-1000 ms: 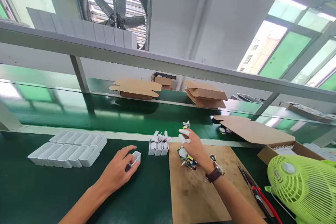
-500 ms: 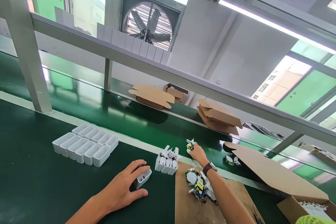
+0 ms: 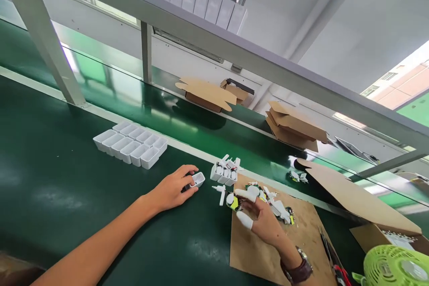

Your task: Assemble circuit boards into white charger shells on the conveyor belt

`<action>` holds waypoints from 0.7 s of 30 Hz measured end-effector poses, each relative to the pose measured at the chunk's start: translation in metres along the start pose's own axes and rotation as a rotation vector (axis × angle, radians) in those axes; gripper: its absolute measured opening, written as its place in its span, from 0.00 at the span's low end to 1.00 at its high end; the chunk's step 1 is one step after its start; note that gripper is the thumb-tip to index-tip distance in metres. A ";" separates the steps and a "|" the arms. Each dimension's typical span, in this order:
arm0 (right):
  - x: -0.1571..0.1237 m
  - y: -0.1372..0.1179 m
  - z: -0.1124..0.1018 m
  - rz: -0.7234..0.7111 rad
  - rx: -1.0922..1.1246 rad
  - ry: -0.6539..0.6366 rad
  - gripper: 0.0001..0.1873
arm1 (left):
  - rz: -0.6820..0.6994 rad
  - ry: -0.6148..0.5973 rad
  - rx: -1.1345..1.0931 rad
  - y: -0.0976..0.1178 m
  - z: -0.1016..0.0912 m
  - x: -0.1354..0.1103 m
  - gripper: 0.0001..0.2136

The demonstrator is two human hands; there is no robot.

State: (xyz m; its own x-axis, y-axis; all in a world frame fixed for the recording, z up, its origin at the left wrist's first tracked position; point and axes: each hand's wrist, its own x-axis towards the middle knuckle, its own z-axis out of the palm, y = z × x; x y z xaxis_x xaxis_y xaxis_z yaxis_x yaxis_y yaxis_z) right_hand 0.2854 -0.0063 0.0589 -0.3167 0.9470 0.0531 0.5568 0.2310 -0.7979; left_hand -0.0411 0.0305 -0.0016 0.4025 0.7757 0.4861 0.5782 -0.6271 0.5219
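My left hand (image 3: 174, 189) is curled round a small white plastic case (image 3: 199, 179), open end up, on the dark green table. My right hand (image 3: 263, 221), with white finger covers, carries a small circuit board with white and yellow parts (image 3: 232, 201) at its fingertips; the exact grip is partly hidden. A white plug-shaped piece (image 3: 220, 194) sits at the left end of that board. Between and beyond my hands stand several white cases filled with boards (image 3: 225, 175). More loose circuit boards (image 3: 278, 209) lie in a heap under and behind my right hand.
Rows of white cases (image 3: 128, 149) stand at the left. Brown cardboard (image 3: 248, 250) lies beneath the heap; scissors (image 3: 340, 272) and a green fan (image 3: 395, 266) are at right. A metal rail (image 3: 201, 13) crosses above the belt. Cardboard boxes (image 3: 295, 127) lie behind.
My right hand has come back from the belt's edge toward my left hand, bringing the circuit board. The left hand stays at the white case. The view has tilted down.
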 end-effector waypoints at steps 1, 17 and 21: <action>-0.008 -0.003 0.014 -0.001 -0.032 0.001 0.26 | -0.005 0.009 -0.002 0.000 0.000 0.000 0.10; 0.004 -0.022 0.057 -0.417 -0.553 -0.216 0.31 | -0.099 -0.093 -0.093 0.007 -0.006 0.002 0.09; 0.006 -0.013 0.052 -0.349 -0.448 -0.281 0.37 | -0.207 -0.174 -0.166 0.012 -0.013 0.004 0.29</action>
State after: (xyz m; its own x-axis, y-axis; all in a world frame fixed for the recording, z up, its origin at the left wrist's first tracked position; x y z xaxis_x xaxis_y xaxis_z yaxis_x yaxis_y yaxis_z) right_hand 0.2369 -0.0152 0.0384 -0.6932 0.7185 0.0566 0.6327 0.6442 -0.4297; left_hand -0.0416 0.0250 0.0154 0.4121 0.8797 0.2373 0.5430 -0.4462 0.7114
